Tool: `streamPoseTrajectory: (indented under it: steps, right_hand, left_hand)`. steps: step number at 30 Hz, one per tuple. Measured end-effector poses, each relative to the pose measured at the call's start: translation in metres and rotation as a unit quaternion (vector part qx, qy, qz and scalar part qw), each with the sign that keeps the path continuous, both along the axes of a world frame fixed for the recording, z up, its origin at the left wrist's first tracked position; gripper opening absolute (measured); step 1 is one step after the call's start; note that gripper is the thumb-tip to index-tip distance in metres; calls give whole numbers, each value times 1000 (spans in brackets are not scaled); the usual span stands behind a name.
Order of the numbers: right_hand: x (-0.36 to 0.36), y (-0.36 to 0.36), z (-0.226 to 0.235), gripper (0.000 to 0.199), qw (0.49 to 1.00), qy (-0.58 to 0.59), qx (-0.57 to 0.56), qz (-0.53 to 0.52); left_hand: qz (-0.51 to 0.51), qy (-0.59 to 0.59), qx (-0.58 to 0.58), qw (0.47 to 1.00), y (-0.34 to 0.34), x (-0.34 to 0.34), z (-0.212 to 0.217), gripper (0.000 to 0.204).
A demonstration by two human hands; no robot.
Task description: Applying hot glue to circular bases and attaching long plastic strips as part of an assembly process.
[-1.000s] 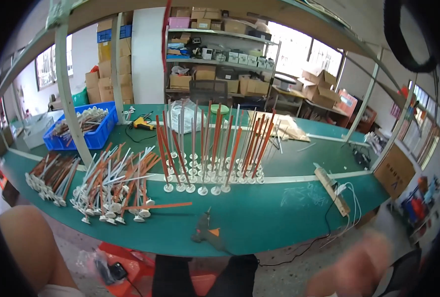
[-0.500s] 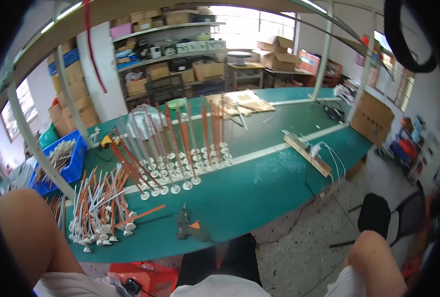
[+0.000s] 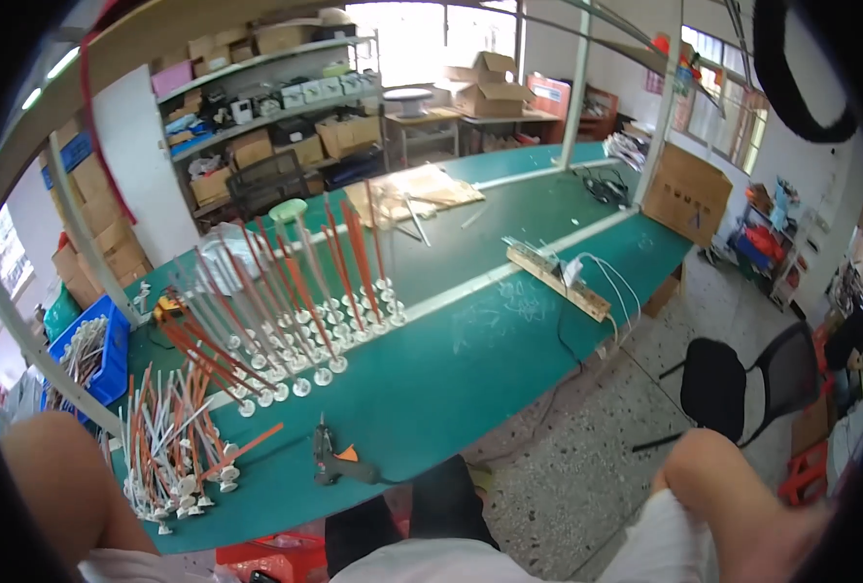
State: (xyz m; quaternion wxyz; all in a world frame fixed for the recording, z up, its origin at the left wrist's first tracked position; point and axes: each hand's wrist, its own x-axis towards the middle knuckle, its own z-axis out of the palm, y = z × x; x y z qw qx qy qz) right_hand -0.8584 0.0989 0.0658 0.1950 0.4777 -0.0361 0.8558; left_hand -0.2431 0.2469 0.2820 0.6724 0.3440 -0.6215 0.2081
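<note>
Both my arms are bent, with elbows out at the lower corners. My left arm [image 3: 57, 476] is at the lower left and my right arm [image 3: 728, 491] at the lower right, its far part blurred. Neither hand shows. On the green table in front of me, a glue gun [image 3: 332, 462] with an orange trigger lies near the edge. Left of it is a loose pile of brown and white sticks with white round bases [image 3: 174, 452]. Behind, several rows of similar sticks [image 3: 295, 301] stand upright on white discs, some leaning left.
A blue crate [image 3: 111, 355] of sticks stands at the left. A power strip on a wooden board [image 3: 558, 279] with cables lies to the right. Metal posts [image 3: 652, 146] rise from the table [image 3: 451, 389]. A black chair [image 3: 733, 389] stands right; a red container [image 3: 276, 554] is below the edge.
The view has swung to the right, so the table and its things sit further left. More of the chair and my right arm shows. Nothing on the table has visibly moved.
</note>
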Motion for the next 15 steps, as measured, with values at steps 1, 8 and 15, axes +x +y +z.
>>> streamPoseTrajectory:
  steps: [1, 8, 15]
  right_hand:
    - [130, -35, 60, 47, 997, -24, 56, 36]
    - [452, -182, 186, 12, 905, 240, 325, 132]
    - [534, -368, 92, 12, 711, 463, 527, 53]
  left_hand:
    - [31, 1, 9, 999, 16, 13, -4, 36]
    - [145, 275, -24, 950, -75, 75, -113, 36]
    - [229, 76, 456, 857, -199, 85, -330, 35]
